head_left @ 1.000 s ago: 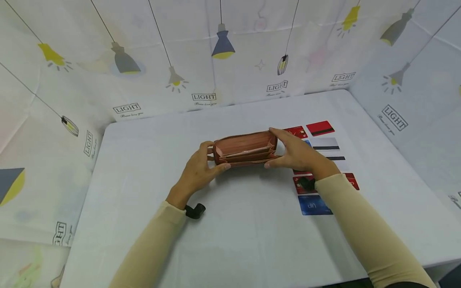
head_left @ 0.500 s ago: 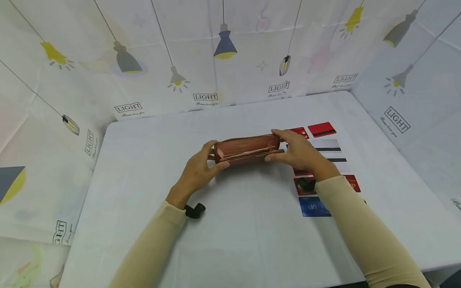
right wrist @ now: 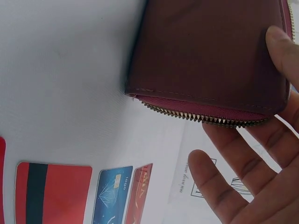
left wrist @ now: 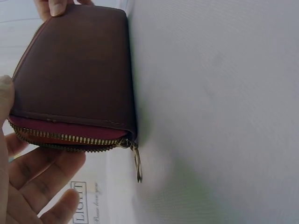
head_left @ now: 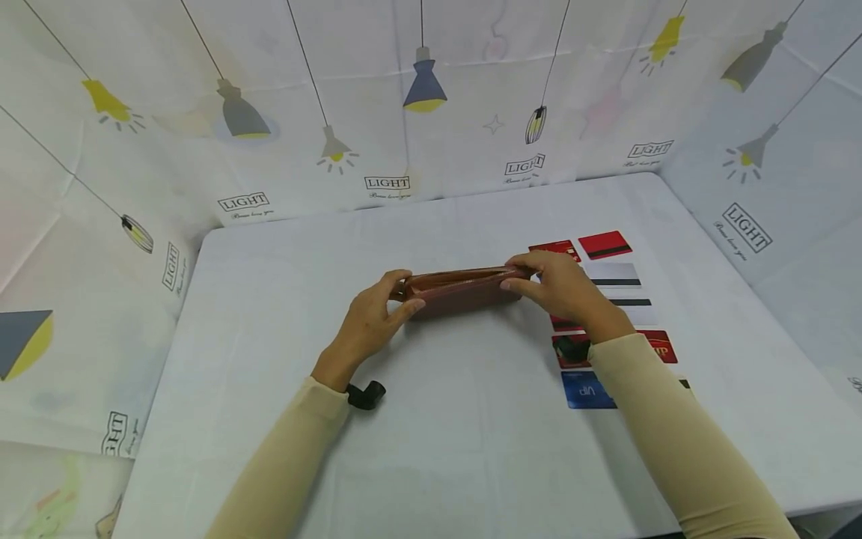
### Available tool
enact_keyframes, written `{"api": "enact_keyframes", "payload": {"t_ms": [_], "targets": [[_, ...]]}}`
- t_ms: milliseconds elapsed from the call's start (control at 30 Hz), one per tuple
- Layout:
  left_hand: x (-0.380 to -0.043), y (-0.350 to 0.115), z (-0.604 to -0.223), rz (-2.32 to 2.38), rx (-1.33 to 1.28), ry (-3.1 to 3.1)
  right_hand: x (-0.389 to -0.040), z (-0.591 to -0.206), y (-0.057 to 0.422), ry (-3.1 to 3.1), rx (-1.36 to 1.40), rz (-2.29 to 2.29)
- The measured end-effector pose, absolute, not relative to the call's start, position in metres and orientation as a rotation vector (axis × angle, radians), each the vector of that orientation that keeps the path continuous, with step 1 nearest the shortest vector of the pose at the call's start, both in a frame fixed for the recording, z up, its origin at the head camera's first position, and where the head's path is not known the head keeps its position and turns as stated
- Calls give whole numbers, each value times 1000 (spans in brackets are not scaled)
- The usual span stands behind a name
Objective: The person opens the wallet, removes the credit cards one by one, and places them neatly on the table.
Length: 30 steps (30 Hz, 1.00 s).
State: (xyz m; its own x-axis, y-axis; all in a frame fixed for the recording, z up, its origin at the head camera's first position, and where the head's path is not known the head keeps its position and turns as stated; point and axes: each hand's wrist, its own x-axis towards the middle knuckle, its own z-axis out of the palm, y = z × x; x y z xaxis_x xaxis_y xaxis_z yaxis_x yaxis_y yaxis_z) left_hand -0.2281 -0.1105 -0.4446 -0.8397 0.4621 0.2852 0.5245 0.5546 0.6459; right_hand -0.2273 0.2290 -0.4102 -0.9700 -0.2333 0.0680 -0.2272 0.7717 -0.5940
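A brown zip-around wallet (head_left: 465, 299) stands on its long edge on the table, its unzipped mouth upward and only a narrow gap showing inside. My left hand (head_left: 367, 318) grips its left end, thumb on the near face and fingers behind. At the other end my right hand (head_left: 566, 292) holds it the same way, the thumb pressing the near cover in the right wrist view. The left wrist view shows the gold zip teeth (left wrist: 70, 137) parted, with the zip pull (left wrist: 138, 165) hanging at the bottom corner. What lies inside the wallet is hidden.
Right of the wallet lie several cards in rows: a red card with a black stripe (head_left: 605, 245), grey-white striped cards (head_left: 616, 274) and a blue VIP card (head_left: 587, 390). My right forearm covers some of them. A patterned cloth wall (head_left: 458, 157) borders the table's back.
Both hands have brought the wallet's sides together and tipped it upright. Its wide-open inside with the pockets has narrowed to a slit, and the near cover now faces me.
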Motion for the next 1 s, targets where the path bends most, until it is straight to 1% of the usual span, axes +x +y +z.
{"api": "enact_keyframes", "payload": {"t_ms": [700, 1000], "targets": [[-233, -105, -450, -1094, -844, -2674, -225, -410, 230, 2894, -362, -1009], [-237, -107, -447, -1121, -695, -2715, -234, -408, 224, 2856, -360, -1027]]}}
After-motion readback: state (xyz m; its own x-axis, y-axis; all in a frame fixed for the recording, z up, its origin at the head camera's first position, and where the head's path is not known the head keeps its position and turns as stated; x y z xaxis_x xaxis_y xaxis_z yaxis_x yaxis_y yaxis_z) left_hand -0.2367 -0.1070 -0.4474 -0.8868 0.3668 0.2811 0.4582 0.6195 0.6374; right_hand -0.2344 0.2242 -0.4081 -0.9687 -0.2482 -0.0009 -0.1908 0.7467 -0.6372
